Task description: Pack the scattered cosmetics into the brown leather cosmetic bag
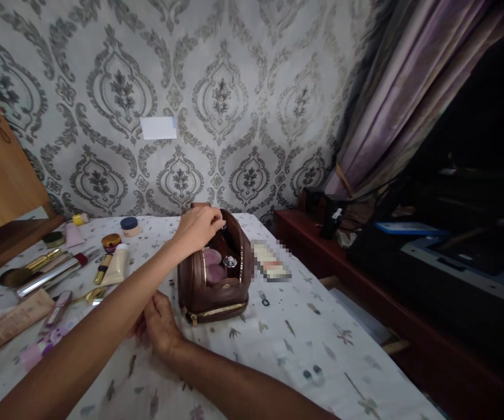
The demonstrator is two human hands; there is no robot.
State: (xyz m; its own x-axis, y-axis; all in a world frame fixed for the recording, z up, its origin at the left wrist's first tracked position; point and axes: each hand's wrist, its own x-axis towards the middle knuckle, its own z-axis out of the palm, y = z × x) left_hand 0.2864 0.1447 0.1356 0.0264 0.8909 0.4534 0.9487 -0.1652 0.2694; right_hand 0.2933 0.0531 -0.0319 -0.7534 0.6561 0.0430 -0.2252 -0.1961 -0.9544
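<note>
A brown zippered bag (214,300) stands unzipped on the white patterned cloth (278,350). Inside it are mauve round items (212,265) and a small clear, shiny item (230,262). My left hand (200,228) reaches over the bag's top left side, its fingers pinched together at the opening around something small and dark that I cannot make out. Left of the bag, low over the cloth, is my right hand (161,324); my left forearm hides part of its fingers, and whether they hold anything is not visible.
Cosmetics lie at the left: a cream tube (116,265), a blue-lidded jar (130,226), a brush (20,275) and a silver tube (53,277). A pixelated item (272,262) is right of the bag. An open drawer (357,309) is beyond the right edge.
</note>
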